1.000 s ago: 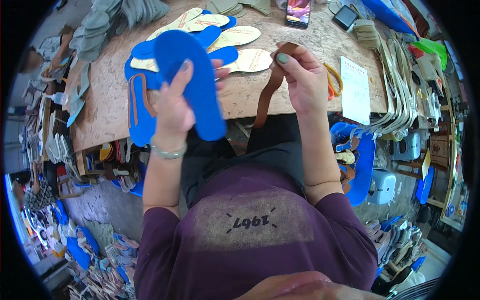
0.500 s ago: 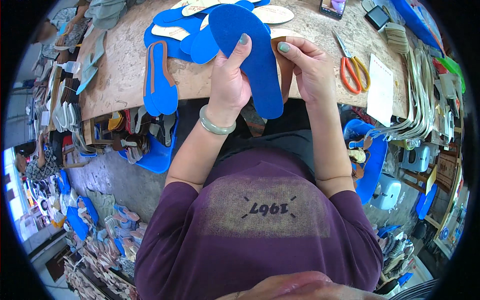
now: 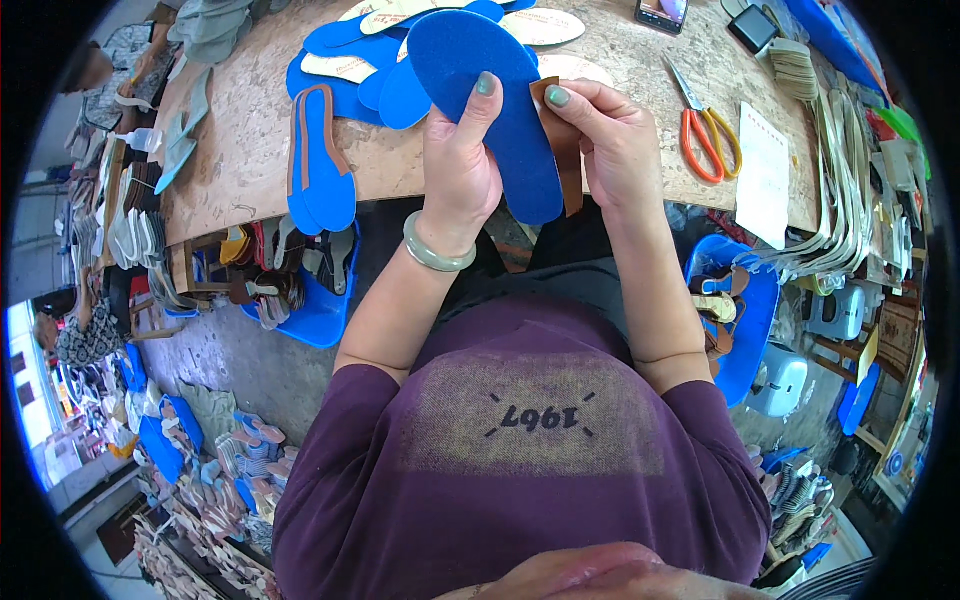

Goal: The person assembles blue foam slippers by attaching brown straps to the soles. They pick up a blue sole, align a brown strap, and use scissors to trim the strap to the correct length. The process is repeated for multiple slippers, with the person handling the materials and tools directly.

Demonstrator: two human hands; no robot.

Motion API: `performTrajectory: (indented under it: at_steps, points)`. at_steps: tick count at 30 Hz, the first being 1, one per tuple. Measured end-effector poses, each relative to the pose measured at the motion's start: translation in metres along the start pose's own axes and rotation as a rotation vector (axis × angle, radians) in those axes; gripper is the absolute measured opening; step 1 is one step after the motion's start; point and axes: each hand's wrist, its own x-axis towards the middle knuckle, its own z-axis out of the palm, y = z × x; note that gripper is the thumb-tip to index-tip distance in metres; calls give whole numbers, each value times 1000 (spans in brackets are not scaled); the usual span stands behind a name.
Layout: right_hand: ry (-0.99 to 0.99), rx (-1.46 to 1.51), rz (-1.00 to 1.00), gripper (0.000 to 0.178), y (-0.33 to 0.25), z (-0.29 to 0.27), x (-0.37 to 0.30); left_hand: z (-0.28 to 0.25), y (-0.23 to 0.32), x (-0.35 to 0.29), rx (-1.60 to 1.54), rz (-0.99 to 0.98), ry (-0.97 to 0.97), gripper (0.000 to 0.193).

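Note:
My left hand (image 3: pixel 463 172) grips a blue shoe insole (image 3: pixel 480 50) by its middle, thumb flat on its face. The insole stands tilted over the table's near edge, its wide end away from me. Along its right side lies a brown strip (image 3: pixel 566 160), pinched at its upper end by the thumb and fingers of my right hand (image 3: pixel 622 150). Whether the strip is stuck to the insole's edge I cannot tell. To the left, two overlapping blue insoles (image 3: pixel 328 200) with brown edging rest at the table's edge. Behind my left hand lies a pile of blue and cream insoles (image 3: pixel 345 100).
Orange-and-yellow-handled scissors (image 3: pixel 705 145) and a white paper sheet (image 3: pixel 763 175) lie right of my hands on the wooden table (image 3: pixel 240 150). Long pale strips (image 3: pixel 835 170) hang over its right edge. Blue tubs (image 3: pixel 760 330) stand below on both sides. A phone (image 3: pixel 662 14) lies at the back.
The brown strip has swung out from behind the insole and now shows along its right side. My right hand has shifted slightly left; the insole has tilted, its near end drawn up a little.

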Motion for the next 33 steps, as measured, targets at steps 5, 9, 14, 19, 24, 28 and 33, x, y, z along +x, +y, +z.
performTrajectory:
  at_steps: [5,9,14,19,24,28,33]
  points:
    - [-21,3,15,15,-1,-3,1,0,-4,2,-12,38,-8,22]
    - [-121,32,41,23,2,-10,16,-3,-6,14,35,103,-101,25]
    - [-271,178,164,41,10,-35,54,23,9,24,-108,-67,-133,24]
    - [-257,-402,-110,22,-11,-23,30,5,4,19,-10,-63,-134,21]
    - [-291,-503,-151,19,-12,-26,31,-4,7,13,239,-156,-203,33]
    - [-193,-269,-85,16,2,-8,22,-5,3,10,230,-193,-250,48]
    - [-14,-136,53,24,18,9,0,-9,-10,6,92,-148,-174,53]
